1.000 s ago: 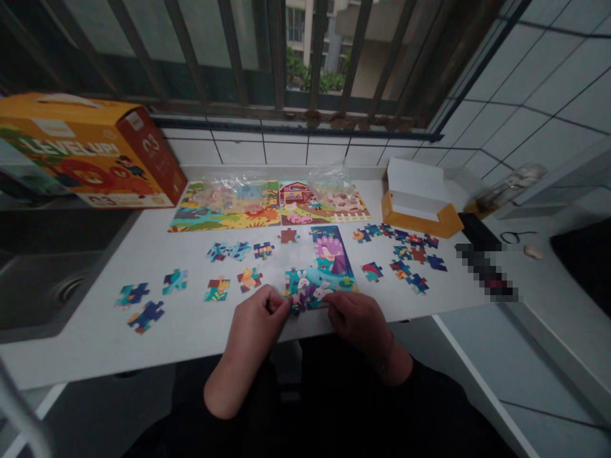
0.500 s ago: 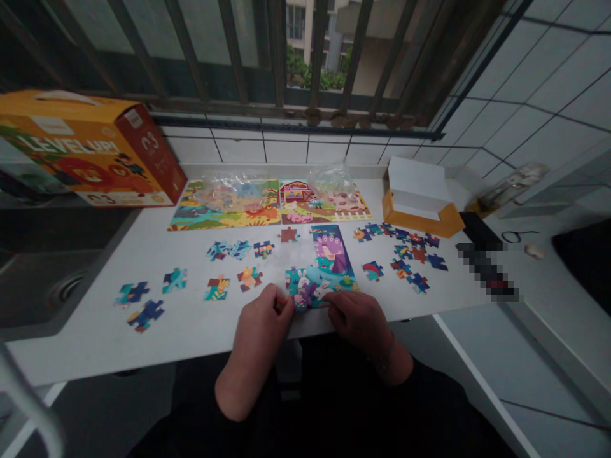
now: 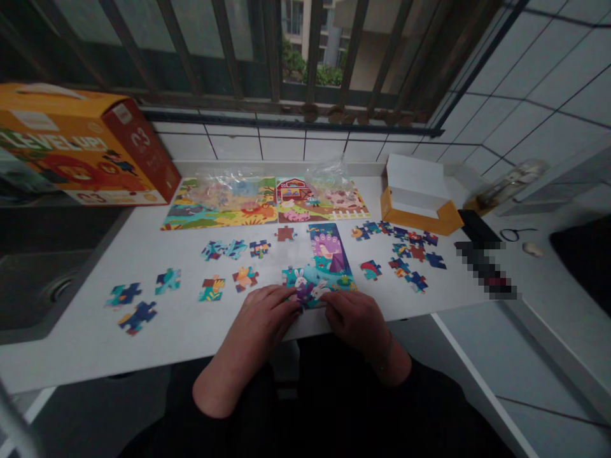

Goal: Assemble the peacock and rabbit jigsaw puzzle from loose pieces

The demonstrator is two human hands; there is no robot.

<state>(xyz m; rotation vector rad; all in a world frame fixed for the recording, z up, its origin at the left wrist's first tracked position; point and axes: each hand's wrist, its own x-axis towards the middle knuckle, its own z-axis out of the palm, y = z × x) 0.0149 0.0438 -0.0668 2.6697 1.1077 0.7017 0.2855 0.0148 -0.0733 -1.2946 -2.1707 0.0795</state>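
A partly joined jigsaw puzzle (image 3: 329,275) lies at the counter's front edge, showing white rabbits, a pink tree-like shape and a blue-green ground. My left hand (image 3: 267,313) rests at its lower left corner, fingers stretched out over the edge pieces. On the lower right side, my right hand (image 3: 356,316) has its index fingertip on the puzzle by a rabbit, the other fingers curled under. Both hands partly cover the bottom edge. Left of the puzzle are loose pieces, among them an orange animal piece (image 3: 245,278) and a leafy piece (image 3: 212,289). A red-and-teal piece (image 3: 370,270) lies to its right.
More loose pieces (image 3: 415,251) are spread at the right, others (image 3: 137,317) at the far left near the sink (image 3: 42,280). Behind lie two picture boards (image 3: 258,213) under clear plastic bags, an open orange box (image 3: 420,216) and a large orange carton (image 3: 71,146).
My left hand has gone from a pinch at the puzzle's lower left corner to stretched fingers laid over it. My right hand stays almost in place. The view has shifted slightly.
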